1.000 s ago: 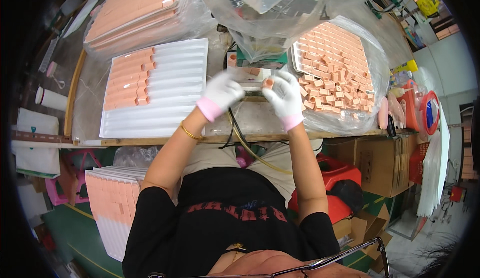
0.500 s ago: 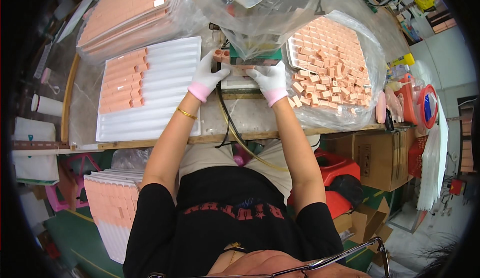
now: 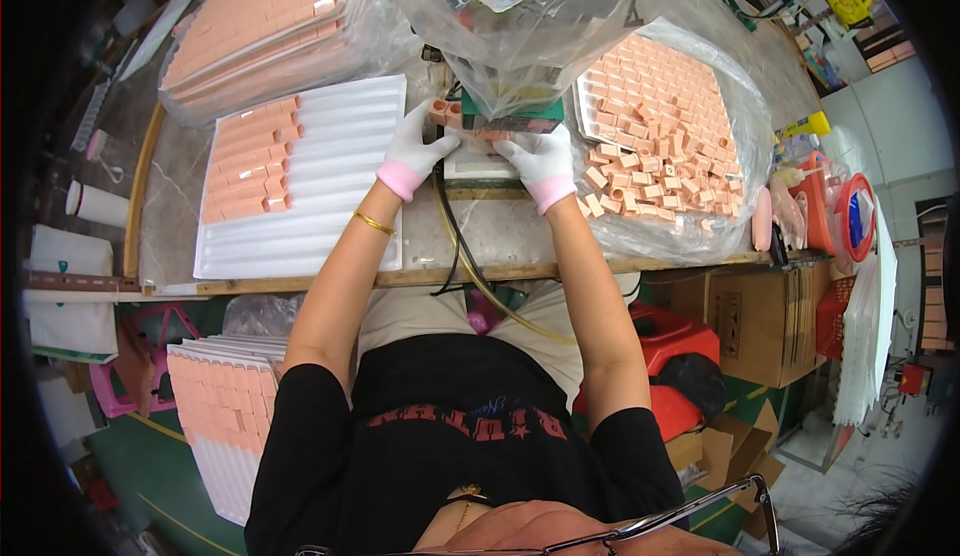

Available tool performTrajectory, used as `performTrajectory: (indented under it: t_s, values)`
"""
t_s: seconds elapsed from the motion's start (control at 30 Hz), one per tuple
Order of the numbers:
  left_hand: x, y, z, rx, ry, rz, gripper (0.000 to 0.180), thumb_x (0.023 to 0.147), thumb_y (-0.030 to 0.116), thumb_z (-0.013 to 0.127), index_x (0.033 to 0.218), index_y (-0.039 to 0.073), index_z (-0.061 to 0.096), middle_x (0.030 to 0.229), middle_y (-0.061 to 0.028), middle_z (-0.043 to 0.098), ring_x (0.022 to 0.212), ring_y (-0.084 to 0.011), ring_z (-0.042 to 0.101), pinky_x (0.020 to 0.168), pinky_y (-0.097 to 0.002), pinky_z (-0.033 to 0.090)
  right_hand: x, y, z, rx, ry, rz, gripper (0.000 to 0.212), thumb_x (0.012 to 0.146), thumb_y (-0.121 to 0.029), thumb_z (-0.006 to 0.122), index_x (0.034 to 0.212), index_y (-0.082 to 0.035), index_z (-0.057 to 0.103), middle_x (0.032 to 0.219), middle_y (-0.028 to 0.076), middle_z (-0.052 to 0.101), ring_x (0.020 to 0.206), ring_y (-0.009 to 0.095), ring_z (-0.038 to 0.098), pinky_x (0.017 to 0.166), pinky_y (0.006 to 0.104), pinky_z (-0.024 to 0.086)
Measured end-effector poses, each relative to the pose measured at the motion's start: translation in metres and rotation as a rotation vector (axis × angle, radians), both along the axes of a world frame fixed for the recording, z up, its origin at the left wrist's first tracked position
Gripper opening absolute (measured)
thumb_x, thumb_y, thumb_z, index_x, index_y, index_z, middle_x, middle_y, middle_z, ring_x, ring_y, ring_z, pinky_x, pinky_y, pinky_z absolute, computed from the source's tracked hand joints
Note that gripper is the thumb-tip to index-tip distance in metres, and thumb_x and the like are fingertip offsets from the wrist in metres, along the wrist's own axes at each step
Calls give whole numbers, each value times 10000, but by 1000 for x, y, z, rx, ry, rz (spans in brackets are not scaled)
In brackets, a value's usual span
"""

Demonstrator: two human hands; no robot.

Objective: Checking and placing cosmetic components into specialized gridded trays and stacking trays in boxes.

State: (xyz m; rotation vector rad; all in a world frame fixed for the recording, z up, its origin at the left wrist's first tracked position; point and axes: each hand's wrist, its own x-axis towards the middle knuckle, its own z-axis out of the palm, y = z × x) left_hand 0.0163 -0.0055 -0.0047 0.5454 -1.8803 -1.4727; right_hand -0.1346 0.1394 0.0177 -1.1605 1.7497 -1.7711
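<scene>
Both hands wear white gloves with pink cuffs and meet at the far middle of the bench. My left hand point(image 3: 412, 149) is closed on the left end of a row of small peach-coloured blocks point(image 3: 446, 112) with round holes, its thumb stretched inward. At the row's other end, my right hand point(image 3: 541, 163) is closed too, thumb pointing left. The row runs beneath the green part of a machine point(image 3: 512, 116) draped in clear plastic. Its middle is mostly hidden there, as are several fingertips. Below the hands lies a pale flat plate point(image 3: 484, 165).
To the left lies a white ribbed tray point(image 3: 350, 176) partly filled with peach blocks. Behind it rises a stack of filled trays point(image 3: 265, 31). A plastic-wrapped tray point(image 3: 650, 81) with loose blocks point(image 3: 640, 171) sits right. Hoses point(image 3: 460, 241) hang over the wooden bench edge point(image 3: 300, 284).
Both hands stay at the machine with the blocks, almost unmoved. The whole view has shifted very slightly.
</scene>
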Motion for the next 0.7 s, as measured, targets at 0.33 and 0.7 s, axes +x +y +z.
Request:
performTrajectory:
  t_s: [0.33,0.7]
  values:
    - [-10,20,-2,-134,-32,91,442,827,146,627,1210,-4,465,1091,-164,581,1042,-242,559,921,-315,417,-7,2,-9,43,209,11,302,713,-53,729,995,27,657,992,104,644,923,179,599,852,305,459]
    - [20,69,70,234,-10,-278,501,765,148,744,1181,-27,525,1007,-98,645,865,-150,623,763,-273,511,17,73,33,116,-290,204,377,780,-183,726,1084,12,619,1123,84,589,1041,160,552,864,304,451]
